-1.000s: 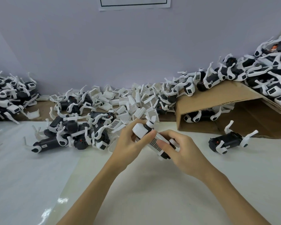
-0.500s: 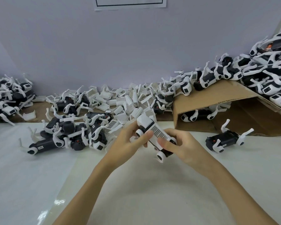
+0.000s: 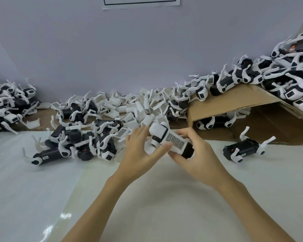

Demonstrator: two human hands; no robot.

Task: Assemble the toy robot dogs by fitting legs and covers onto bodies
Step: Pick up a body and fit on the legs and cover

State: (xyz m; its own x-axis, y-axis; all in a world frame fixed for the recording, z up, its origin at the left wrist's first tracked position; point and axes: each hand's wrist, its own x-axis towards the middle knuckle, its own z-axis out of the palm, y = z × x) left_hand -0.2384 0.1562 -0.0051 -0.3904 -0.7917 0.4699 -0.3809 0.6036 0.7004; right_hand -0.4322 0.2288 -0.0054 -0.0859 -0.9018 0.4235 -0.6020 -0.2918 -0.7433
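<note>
A toy robot dog [image 3: 170, 138] with a black body and a white cover bearing a barcode label is held above the table between both hands. My left hand [image 3: 140, 152] grips its front end, fingers curled round the white head and a leg. My right hand [image 3: 198, 154] grips the rear black end from below and behind, thumb on the white cover. A pile of loose white covers [image 3: 138, 105] lies behind the hands.
Black bodies with white legs [image 3: 77, 142] lie heaped at left of the hands. One dog [image 3: 243, 149] lies alone on the table at right. A bent cardboard sheet [image 3: 234, 102] at back right carries more dogs [image 3: 287, 79]. Another heap [image 3: 7, 103] sits far left.
The dog has been turned and shifted in my hands; its head end now points up and away, and my left hand's fingers have wrapped further round the front.
</note>
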